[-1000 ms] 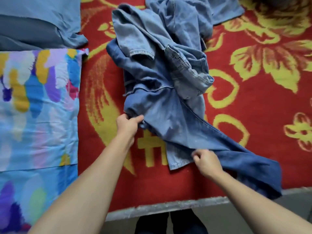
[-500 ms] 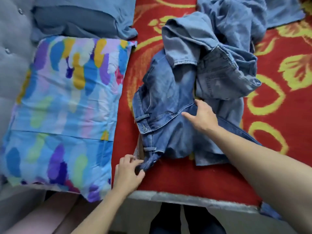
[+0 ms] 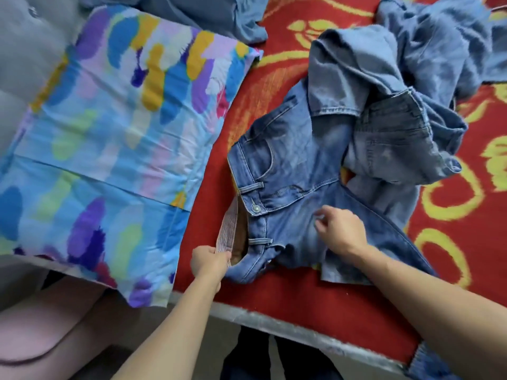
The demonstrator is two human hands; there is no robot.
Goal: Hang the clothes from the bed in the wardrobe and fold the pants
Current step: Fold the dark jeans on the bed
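Observation:
A pair of blue jeans (image 3: 290, 171) lies front side up on the red bedspread (image 3: 274, 292), waistband toward the left, with the button showing. My left hand (image 3: 210, 260) grips the waistband at its near end, where the striped lining is turned out. My right hand (image 3: 338, 229) hovers over the crotch area with loosely curled fingers, holding nothing. One leg runs off the bed edge at the lower right. A second, paler denim garment (image 3: 384, 111) lies crumpled over the jeans' far side.
A colourful pillow (image 3: 115, 138) lies left of the jeans, overhanging the bed edge. Grey-blue clothes (image 3: 208, 15) are heaped behind it. A grey padded headboard (image 3: 24, 64) stands far left. The grey bed frame (image 3: 274, 322) runs along the near edge.
My left hand has pulled the waistband open and flatter toward the near edge. My right hand has slid down from the fly seam to the crotch area and lifted off the cloth.

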